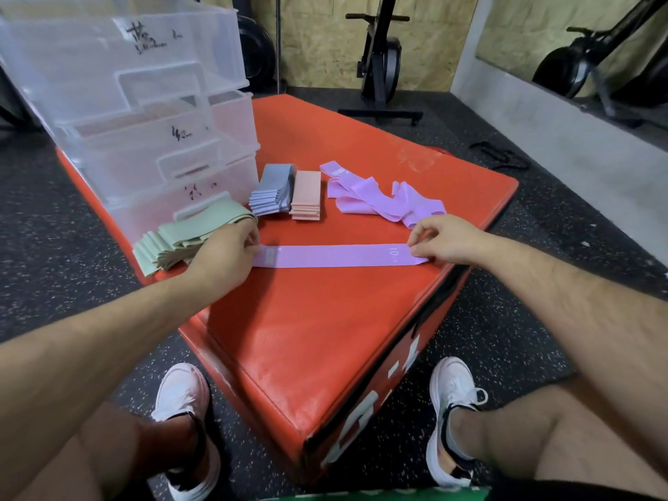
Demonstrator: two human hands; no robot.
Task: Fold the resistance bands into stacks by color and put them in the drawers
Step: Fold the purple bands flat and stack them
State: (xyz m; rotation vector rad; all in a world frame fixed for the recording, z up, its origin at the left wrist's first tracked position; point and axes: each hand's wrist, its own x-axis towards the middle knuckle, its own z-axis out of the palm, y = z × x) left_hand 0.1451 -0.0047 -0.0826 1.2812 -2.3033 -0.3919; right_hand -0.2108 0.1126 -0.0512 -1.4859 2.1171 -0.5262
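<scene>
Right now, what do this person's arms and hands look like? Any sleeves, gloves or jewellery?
The left forearm and right forearm are bare and lightly haired; no sleeve comes into view. The left hand and right hand wear no gloves, and I see no ring, watch or wristband. Lower down are white trainers with black trim.
</scene>
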